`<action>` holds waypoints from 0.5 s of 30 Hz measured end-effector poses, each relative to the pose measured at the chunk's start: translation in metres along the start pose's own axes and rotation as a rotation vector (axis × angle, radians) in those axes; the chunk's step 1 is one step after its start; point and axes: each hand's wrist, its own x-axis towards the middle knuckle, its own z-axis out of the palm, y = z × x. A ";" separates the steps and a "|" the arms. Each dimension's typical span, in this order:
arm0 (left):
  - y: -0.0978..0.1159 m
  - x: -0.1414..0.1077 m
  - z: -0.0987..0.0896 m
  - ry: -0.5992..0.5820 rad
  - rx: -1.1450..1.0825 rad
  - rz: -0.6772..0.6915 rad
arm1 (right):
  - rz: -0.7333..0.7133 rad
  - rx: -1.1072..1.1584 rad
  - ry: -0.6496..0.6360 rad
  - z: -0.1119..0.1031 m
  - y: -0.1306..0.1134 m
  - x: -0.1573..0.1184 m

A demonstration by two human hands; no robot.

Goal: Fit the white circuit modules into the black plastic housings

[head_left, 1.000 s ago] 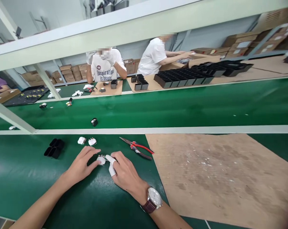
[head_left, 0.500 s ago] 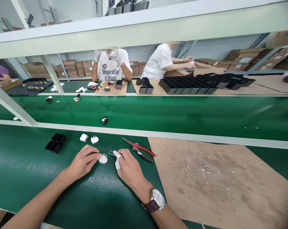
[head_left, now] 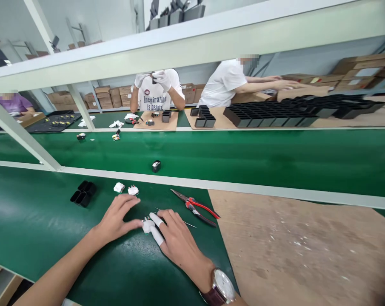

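Observation:
A small circuit board (head_left: 146,226) topped with a white lump lies on the green bench between my hands. My right hand (head_left: 179,233), with white covers on its thumb and index finger, pinches the board's right side. A thin metal tool (head_left: 189,224), apparently tweezers, passes behind the right fingers; whether they grip it is hidden. My left hand (head_left: 117,219) is open, thumb tip at the board's left edge and fingers spread above it. Two similar white-topped boards, a left one (head_left: 118,187) and a right one (head_left: 133,190), sit just beyond. Red-handled pliers (head_left: 195,206) lie right of my hands.
Black cups (head_left: 84,194) stand together at left. A cardboard sheet (head_left: 294,246) covers the right side. Past a pale rail (head_left: 166,180), a green belt (head_left: 243,148) carries a black case (head_left: 156,166) and small parts. Co-workers sit beyond, beside rows of black cases (head_left: 269,117).
My right hand has moved onto the board, and the thin tool has turned from pointing at it. My left fingers have lifted and spread apart. The view has shifted slightly.

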 end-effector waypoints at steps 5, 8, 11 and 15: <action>-0.052 0.001 -0.054 0.131 0.497 -0.269 | -0.033 0.025 -0.083 0.004 -0.017 0.000; -0.084 -0.015 -0.080 0.052 0.759 -0.456 | -0.017 0.072 -0.064 0.004 -0.018 0.000; -0.102 -0.028 -0.091 -0.025 0.791 -0.483 | 0.024 0.088 -0.015 0.005 -0.017 0.000; -0.089 -0.021 -0.084 0.033 0.496 -0.342 | 0.039 0.171 0.004 0.007 -0.020 0.002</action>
